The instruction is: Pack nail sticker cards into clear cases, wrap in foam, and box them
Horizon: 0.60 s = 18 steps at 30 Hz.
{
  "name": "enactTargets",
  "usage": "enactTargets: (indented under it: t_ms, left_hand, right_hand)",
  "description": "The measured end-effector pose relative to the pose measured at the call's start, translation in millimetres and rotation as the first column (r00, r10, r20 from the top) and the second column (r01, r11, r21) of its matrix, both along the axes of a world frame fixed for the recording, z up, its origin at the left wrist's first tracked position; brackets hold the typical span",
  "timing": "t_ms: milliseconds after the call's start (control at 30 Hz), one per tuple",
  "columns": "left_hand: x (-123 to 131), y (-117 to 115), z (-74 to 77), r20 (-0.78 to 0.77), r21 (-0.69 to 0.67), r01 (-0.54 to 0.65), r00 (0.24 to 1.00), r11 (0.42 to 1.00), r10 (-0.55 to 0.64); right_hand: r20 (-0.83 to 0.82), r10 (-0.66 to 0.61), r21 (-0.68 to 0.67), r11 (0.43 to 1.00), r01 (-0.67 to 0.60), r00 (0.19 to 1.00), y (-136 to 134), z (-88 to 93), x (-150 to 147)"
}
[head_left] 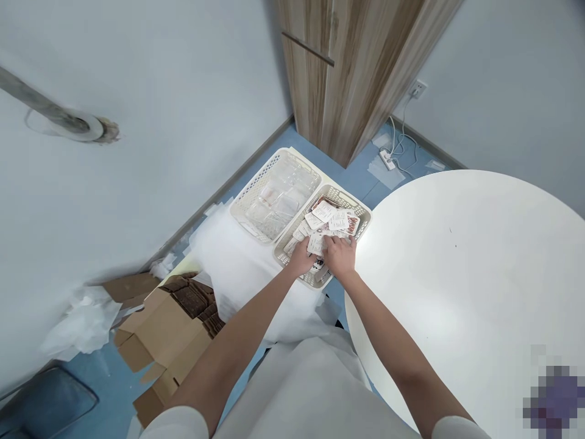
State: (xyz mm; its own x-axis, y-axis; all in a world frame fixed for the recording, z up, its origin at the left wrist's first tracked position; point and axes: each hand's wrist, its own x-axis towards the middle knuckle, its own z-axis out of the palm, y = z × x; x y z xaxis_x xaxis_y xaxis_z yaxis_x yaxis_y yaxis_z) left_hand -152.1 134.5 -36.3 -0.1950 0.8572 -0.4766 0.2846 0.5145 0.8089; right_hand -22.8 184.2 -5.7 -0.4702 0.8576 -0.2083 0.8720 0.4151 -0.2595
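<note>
Both my hands reach down into a cream plastic basket on the floor, filled with several small white and red printed packets. My left hand rests on the packets at the basket's near end, fingers curled down among them. My right hand lies right beside it, fingers bent into the pile. What the fingers hold is hidden. A second cream basket to the left holds clear plastic bags.
A round white table stands on the right, close to the baskets. White foam sheets lie under and before the baskets. An open cardboard box with brown items sits at left. A wooden cabinet and a power strip are behind.
</note>
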Motion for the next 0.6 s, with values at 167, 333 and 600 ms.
enactTargets:
  t_ms: [167,333,600]
  left_hand:
    - [-4,-9,10.8,-0.009,0.135,-0.046,0.999,0.99,0.048]
    - [-1,-34,32.2,-0.01,0.233,-0.106,0.994,0.967,0.112]
    - [15,-99,73.1,0.174,0.428,-0.054,0.985,0.902,-0.023]
  right_hand:
    - [-0.219,-0.05,-0.05,0.998,0.04,0.975,-2,7.5,2]
    - [-0.463,-0.131,-0.117,0.989,0.086,0.877,-25,30.6,9]
    - [-0.689,-0.31,-0.119,0.94,0.32,0.655,-119,84.4,50]
